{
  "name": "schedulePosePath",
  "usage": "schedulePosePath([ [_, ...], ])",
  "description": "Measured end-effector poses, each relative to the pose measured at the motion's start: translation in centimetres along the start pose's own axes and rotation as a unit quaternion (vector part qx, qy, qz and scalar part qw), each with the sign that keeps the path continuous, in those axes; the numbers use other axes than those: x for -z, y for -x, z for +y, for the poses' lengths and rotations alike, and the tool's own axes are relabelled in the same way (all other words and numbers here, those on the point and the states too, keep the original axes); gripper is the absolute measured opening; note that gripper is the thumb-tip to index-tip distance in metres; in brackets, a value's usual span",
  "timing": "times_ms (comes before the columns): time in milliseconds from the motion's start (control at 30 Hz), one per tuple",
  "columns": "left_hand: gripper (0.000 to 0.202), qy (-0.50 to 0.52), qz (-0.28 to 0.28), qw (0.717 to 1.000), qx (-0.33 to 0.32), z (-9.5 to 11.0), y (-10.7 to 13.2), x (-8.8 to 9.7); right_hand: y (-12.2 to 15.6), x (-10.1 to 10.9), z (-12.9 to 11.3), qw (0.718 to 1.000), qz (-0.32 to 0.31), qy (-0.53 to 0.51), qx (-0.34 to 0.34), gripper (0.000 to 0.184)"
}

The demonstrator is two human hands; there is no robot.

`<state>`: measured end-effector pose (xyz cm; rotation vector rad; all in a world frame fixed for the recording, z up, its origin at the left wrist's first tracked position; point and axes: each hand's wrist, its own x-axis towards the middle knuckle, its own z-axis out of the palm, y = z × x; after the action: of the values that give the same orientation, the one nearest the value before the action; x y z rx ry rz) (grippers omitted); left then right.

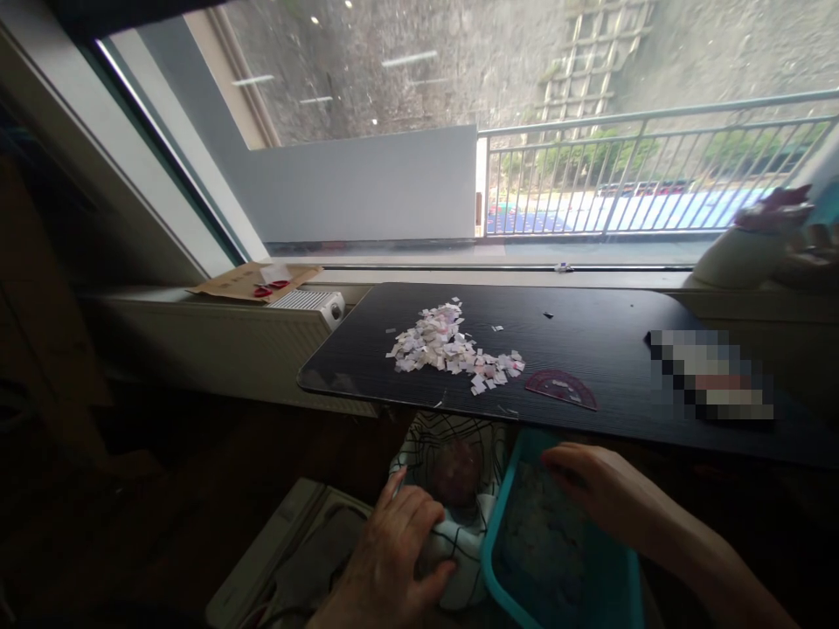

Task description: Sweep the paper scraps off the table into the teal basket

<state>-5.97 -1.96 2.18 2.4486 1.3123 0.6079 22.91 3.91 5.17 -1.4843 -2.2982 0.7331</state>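
Observation:
A pile of small torn paper scraps (449, 348) lies on the black tabletop (590, 349). A pink translucent protractor (561, 388) rests by the pile near the table's front edge. Below that edge, my right hand (599, 489) curls over the rim of a teal plastic bin (557, 546), its fingers closed on the edge. My left hand (397, 546) lies lower left on a white cloth with black lines (465, 524), fingers bent around it. Scraps seem to line the bin's bottom.
A white radiator (308, 306) and a piece of cardboard with red bits (253, 281) sit on the sill at left. A blurred object (711, 376) lies at the table's right; a white pot (740, 249) stands on the right sill. Window and balcony railing (655, 166) behind.

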Motion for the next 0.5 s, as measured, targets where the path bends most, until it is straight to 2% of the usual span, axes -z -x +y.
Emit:
schedulePosePath([
  [133, 0.050, -0.011, -0.024, 0.999, -0.035, 0.4, -0.5, -0.1, 0.3, 1.8, -0.2, 0.999, 0.012, 0.018, -0.040, 0.026],
  [233, 0.071, -0.024, -0.082, 0.994, -0.070, 1.1, -1.6, -0.6, 1.3, 2.2, 0.3, 0.999, 0.004, 0.021, -0.049, 0.024],
  [300, 0.074, -0.040, -0.129, 0.987, -0.087, 1.7, -2.5, -1.1, 1.6, 2.5, 0.9, 0.999, 0.023, 0.015, -0.045, 0.023],
  [433, 0.042, -0.102, -0.205, 0.968, -0.100, 2.7, -4.0, -3.0, -0.1, 3.8, 2.5, 0.983, 0.156, 0.058, -0.080, 0.030],
  [500, 0.022, -0.169, -0.177, 0.964, -0.100, 2.6, -4.0, -4.2, -1.8, 4.6, 3.0, 0.967, 0.197, 0.109, -0.117, 0.040],
])
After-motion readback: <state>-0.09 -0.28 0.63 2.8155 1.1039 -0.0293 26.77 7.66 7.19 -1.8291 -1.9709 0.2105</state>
